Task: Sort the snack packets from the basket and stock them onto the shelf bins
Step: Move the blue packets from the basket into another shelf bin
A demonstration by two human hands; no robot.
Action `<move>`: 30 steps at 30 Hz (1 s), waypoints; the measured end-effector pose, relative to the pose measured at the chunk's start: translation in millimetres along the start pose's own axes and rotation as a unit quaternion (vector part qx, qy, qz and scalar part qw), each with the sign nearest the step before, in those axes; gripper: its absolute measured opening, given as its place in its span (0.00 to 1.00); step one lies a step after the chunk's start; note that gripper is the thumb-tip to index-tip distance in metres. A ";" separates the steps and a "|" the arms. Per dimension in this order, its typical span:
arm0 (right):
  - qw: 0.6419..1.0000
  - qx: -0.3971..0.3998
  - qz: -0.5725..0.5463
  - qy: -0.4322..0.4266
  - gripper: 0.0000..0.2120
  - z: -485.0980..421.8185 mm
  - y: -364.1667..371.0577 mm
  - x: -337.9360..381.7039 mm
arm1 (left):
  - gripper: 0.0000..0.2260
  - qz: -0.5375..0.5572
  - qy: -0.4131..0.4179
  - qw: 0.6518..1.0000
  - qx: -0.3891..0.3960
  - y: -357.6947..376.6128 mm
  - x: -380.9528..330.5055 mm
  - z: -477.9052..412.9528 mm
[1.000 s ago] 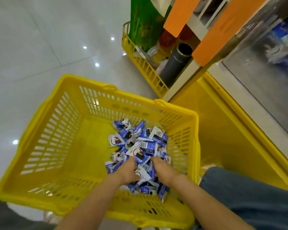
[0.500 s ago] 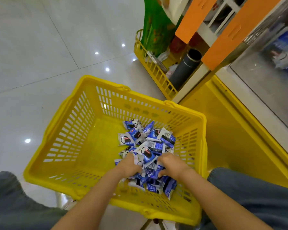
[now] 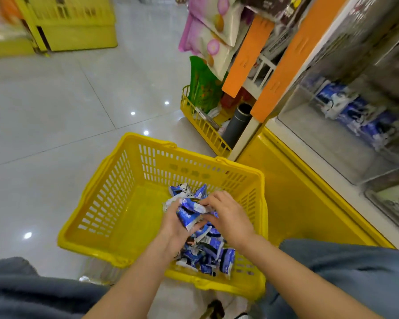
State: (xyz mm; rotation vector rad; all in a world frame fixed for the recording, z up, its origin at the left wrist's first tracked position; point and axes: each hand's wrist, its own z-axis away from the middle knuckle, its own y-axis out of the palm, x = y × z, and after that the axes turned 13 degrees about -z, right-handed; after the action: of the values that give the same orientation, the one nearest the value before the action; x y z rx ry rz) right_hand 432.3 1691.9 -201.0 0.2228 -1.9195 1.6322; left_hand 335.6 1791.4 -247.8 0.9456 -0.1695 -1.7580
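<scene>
A bunch of blue-and-white snack packets (image 3: 189, 211) sits gathered between the person's two hands, lifted a little above the rest of the packets (image 3: 205, 254), which lie heaped in the near right corner of the yellow basket (image 3: 115, 203). The left hand (image 3: 173, 224) cups the bunch from the left side, fingers curled up around it. The right hand (image 3: 228, 215) presses in from the right, its fingers bent over the top of the same bunch, so both hands are closed on it. A few more packets (image 3: 182, 189) poke up just beyond the hands.

The basket rests on a pale glossy tile floor (image 3: 55, 111), its left half bare. Just right of it runs the yellow base of the shelving (image 3: 297, 203). Above that, a clear shelf bin (image 3: 332, 134) holds similar blue packets (image 3: 355, 111) at its far end. Orange panels (image 3: 283, 65) stand beside it. Beyond the basket is a low yellow rack (image 3: 203, 125) with a green bag (image 3: 203, 86) and a dark grey cylinder (image 3: 237, 125).
</scene>
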 end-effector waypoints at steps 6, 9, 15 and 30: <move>0.994 0.039 0.037 -0.099 0.24 -0.2 -17.0 23.6 | 0.12 -0.015 0.071 0.997 -0.029 8.3 -27.2 25.4; 0.994 0.054 -0.078 -0.053 0.32 2.2 -23.0 30.9 | 0.15 -0.025 0.136 0.989 -0.060 4.1 -42.4 35.5; 0.933 -0.086 -0.310 0.163 0.31 -8.1 -44.6 59.4 | 0.13 -0.133 0.253 0.958 -0.004 18.1 -68.5 59.1; 0.879 -0.106 -0.406 0.228 0.03 -18.3 -152.5 55.7 | 0.12 -0.325 0.327 0.886 0.052 102.0 -118.4 72.9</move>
State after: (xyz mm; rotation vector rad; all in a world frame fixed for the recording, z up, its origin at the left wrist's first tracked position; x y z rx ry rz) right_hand 468.7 1688.1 -41.7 0.4367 -1.3388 0.8068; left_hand 374.7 1827.2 -83.7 1.7662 0.5565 -1.9052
